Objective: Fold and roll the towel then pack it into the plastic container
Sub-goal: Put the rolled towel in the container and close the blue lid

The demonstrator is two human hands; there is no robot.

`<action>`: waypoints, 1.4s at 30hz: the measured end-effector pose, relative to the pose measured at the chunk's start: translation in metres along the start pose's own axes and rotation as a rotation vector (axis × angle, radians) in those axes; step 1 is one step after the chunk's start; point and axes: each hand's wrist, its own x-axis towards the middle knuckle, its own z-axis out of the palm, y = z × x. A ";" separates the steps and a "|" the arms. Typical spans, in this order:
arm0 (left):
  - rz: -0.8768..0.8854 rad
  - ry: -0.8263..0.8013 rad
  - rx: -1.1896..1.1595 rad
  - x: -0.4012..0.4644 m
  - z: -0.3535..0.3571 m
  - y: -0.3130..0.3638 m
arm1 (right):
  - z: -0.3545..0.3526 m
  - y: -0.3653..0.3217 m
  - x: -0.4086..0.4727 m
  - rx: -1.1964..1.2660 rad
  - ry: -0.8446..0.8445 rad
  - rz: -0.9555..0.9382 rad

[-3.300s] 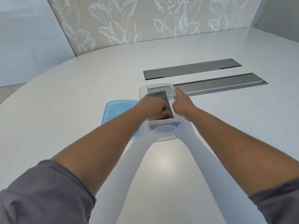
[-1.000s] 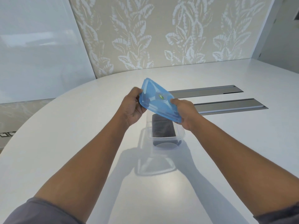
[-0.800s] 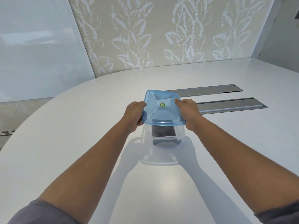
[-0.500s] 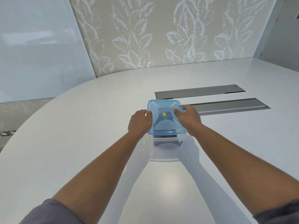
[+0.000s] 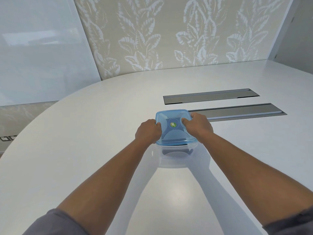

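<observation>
The clear plastic container (image 5: 176,150) stands on the white table with the blue lid (image 5: 172,131) lying flat on top of it. A green round sticker marks the lid's centre. The dark rolled towel (image 5: 177,151) shows dimly through the container's near wall. My left hand (image 5: 149,133) grips the lid's left edge, thumb on top. My right hand (image 5: 198,127) grips the lid's right edge, thumb pressing on the lid's top.
Two long grey metal hatches (image 5: 237,111) are set into the white table (image 5: 84,141) just behind and to the right of the container. A leaf-patterned wall stands beyond the table's far edge.
The towel went into the container. Both hands then brought the blue lid over, tilted at first, and lowered it flat onto the container's rim.
</observation>
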 end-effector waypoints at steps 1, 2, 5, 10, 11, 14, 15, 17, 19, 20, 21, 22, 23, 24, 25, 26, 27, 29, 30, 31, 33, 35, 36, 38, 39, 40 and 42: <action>0.005 -0.003 0.005 0.000 0.000 0.000 | 0.000 -0.001 0.001 -0.029 -0.006 -0.001; 0.015 -0.005 0.014 0.001 0.000 0.001 | 0.000 -0.001 0.001 -0.059 -0.011 -0.002; 0.069 -0.013 0.070 0.002 0.001 0.003 | -0.001 -0.001 0.001 -0.152 -0.044 -0.007; 0.118 -0.038 0.202 0.003 0.003 0.004 | 0.006 -0.001 -0.006 -0.256 -0.077 0.035; 0.120 -0.037 0.225 0.002 0.003 0.004 | 0.010 0.000 -0.008 -0.227 -0.081 0.042; 0.141 -0.014 0.272 -0.003 0.009 0.004 | 0.018 0.009 -0.011 -0.092 -0.091 0.019; 0.144 -0.008 0.270 -0.004 0.011 0.005 | 0.019 0.011 -0.011 -0.058 -0.095 0.009; 0.130 -0.014 0.232 -0.005 0.014 0.003 | 0.020 0.014 -0.010 -0.037 -0.091 0.000; 0.120 -0.052 0.164 -0.001 0.017 -0.003 | 0.020 0.013 -0.010 -0.027 -0.093 -0.006; 0.124 -0.083 0.132 0.000 0.019 -0.007 | 0.020 0.013 -0.010 -0.013 -0.103 -0.018; 0.138 -0.118 0.098 0.001 0.021 -0.010 | 0.020 0.014 -0.011 0.001 -0.114 -0.037; 0.157 -0.142 0.035 0.000 0.022 -0.012 | 0.020 0.015 -0.011 0.011 -0.124 -0.058; 0.163 -0.157 -0.050 -0.001 0.022 -0.014 | 0.020 0.015 -0.012 0.017 -0.130 -0.076; 0.163 -0.160 -0.142 -0.002 0.021 -0.014 | 0.019 0.016 -0.012 0.019 -0.132 -0.090; 0.166 -0.157 -0.208 -0.004 0.020 -0.014 | 0.019 0.016 -0.011 0.016 -0.132 -0.100; 0.168 -0.163 -0.233 -0.006 0.018 -0.013 | 0.018 0.015 -0.011 0.011 -0.131 -0.107; 0.167 -0.175 -0.216 -0.008 0.017 -0.012 | 0.019 0.015 -0.010 0.002 -0.131 -0.110; 0.134 -0.212 -0.043 -0.004 0.013 -0.007 | 0.020 0.016 -0.010 -0.025 -0.136 -0.106; 0.093 -0.207 0.069 0.001 0.008 -0.001 | 0.020 0.016 -0.010 -0.042 -0.142 -0.103; 0.059 -0.173 0.149 0.006 0.002 0.007 | 0.019 0.015 -0.010 -0.051 -0.146 -0.101; 0.101 -0.022 0.151 0.013 -0.007 0.026 | 0.019 0.014 -0.009 -0.060 -0.143 -0.108; 0.231 0.120 0.091 0.014 -0.002 0.037 | 0.019 0.015 -0.008 -0.065 -0.132 -0.113; 0.265 0.117 0.113 0.010 0.006 0.037 | 0.020 0.016 -0.007 -0.069 -0.132 -0.110; 0.223 0.021 0.060 0.002 0.025 0.025 | 0.021 0.016 -0.008 -0.074 -0.142 -0.114; 0.179 -0.020 0.019 0.003 0.030 0.018 | 0.022 0.016 -0.008 -0.073 -0.140 -0.116; 0.164 -0.047 0.002 0.006 0.032 0.015 | 0.022 0.016 -0.008 -0.065 -0.133 -0.115; 0.173 -0.077 -0.015 0.011 0.032 0.014 | 0.022 0.017 -0.008 -0.046 -0.123 -0.115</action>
